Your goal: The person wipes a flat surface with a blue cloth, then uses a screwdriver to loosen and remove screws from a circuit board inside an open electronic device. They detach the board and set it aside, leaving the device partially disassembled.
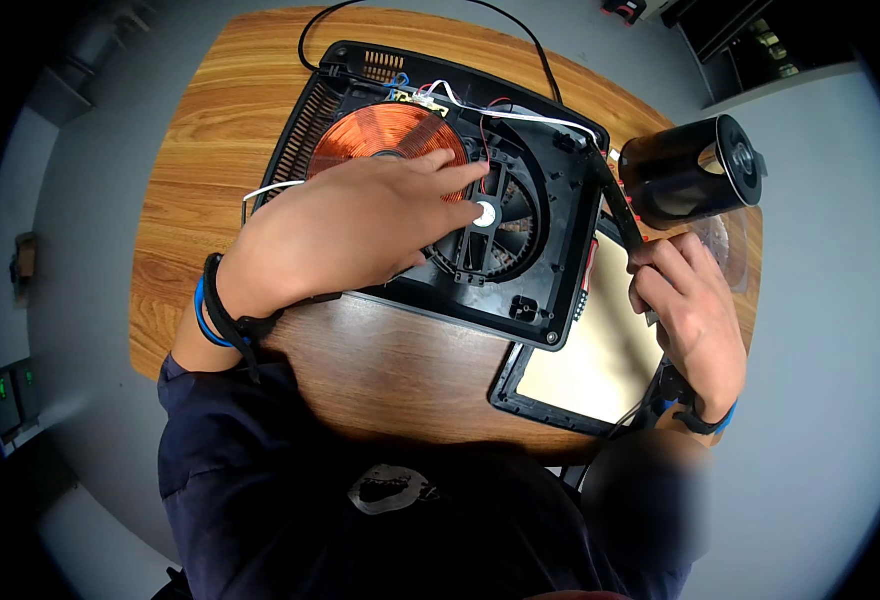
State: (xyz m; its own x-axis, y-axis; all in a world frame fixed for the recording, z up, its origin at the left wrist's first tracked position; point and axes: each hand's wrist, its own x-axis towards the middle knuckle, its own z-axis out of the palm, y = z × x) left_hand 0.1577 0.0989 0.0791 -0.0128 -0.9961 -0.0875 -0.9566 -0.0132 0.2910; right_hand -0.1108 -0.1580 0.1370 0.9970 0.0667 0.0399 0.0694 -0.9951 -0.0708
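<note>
An opened induction cooker base [572, 250] lies on the table, showing a copper coil [385, 128] and a black fan [518, 215]. Over the coil's near edge and the fan spreads my left hand [355, 210], fingers outstretched, the tips by the fan's pale hub; nothing shows in its grasp. To the right, my right hand [695, 315] pinches the lower end of a narrow dark circuit board [618, 195], seen nearly edge-on with small red parts along it. A white cable [505, 114] runs from the coil side toward the board's upper end.
A dark cylindrical canister [675, 175] stands beyond my right hand, beside some clear plastic [737, 250]. Partly under the base lies a black-framed pale panel [595, 375]. A red-and-black tool [587, 280] rests between them. A black cord [520, 30] loops along the wooden table's [195, 200] far edge.
</note>
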